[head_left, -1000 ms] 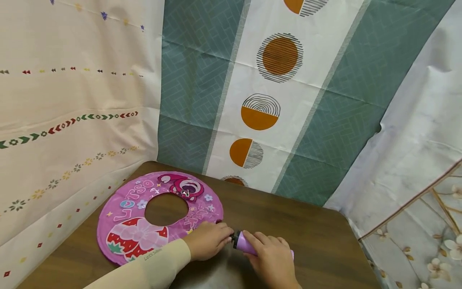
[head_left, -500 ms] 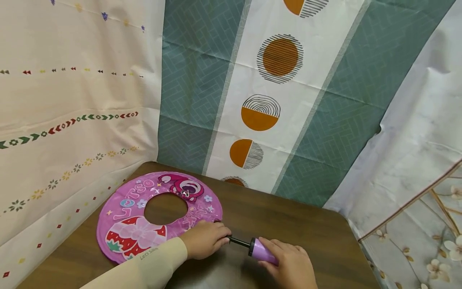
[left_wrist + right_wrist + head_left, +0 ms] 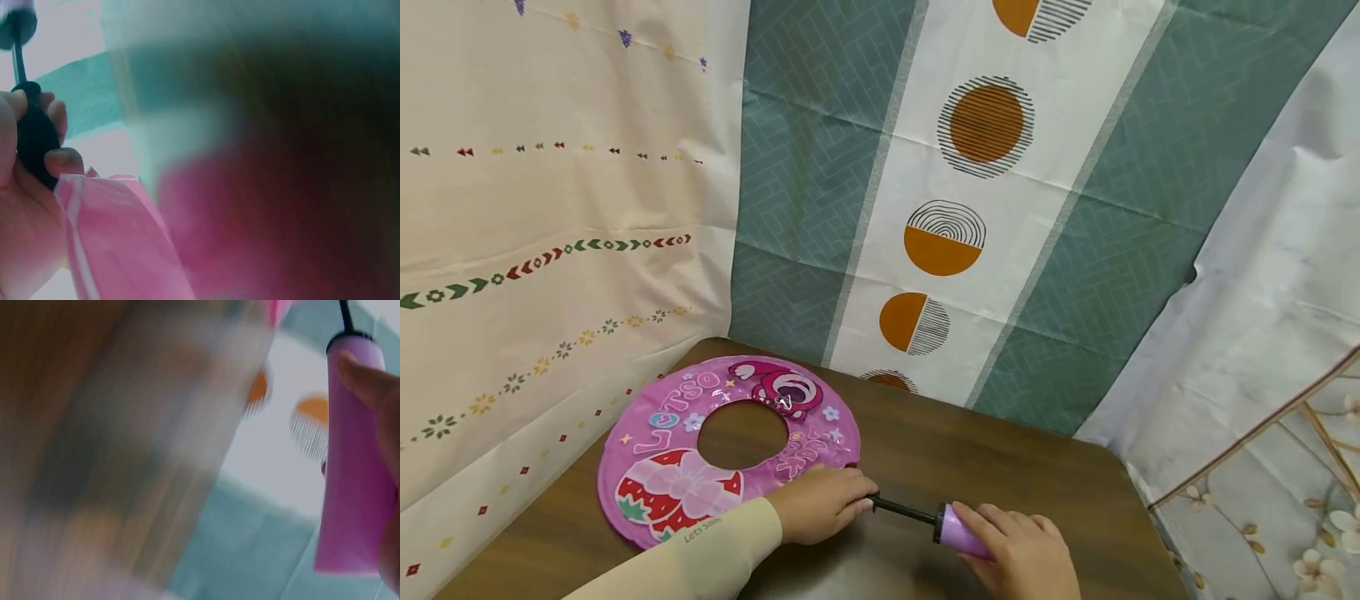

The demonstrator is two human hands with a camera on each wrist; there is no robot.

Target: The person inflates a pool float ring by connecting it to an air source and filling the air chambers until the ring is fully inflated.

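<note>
The brown, wood-grained surface point(image 3: 1045, 475), rounded at its far corners, carries a pink printed inflatable ring point(image 3: 651, 417) toward the far-left corner, beside the left edge, brown wood showing through its round hole.

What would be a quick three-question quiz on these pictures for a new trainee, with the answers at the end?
1. True or false: the black rod shows between the black handle and the purple barrel.
2. Which part does the right grip hold? A: handle; B: barrel; C: rod.
3. What shows through the hole of the pink ring?

Key: 1: true. 2: B. 3: the brown table.
</note>
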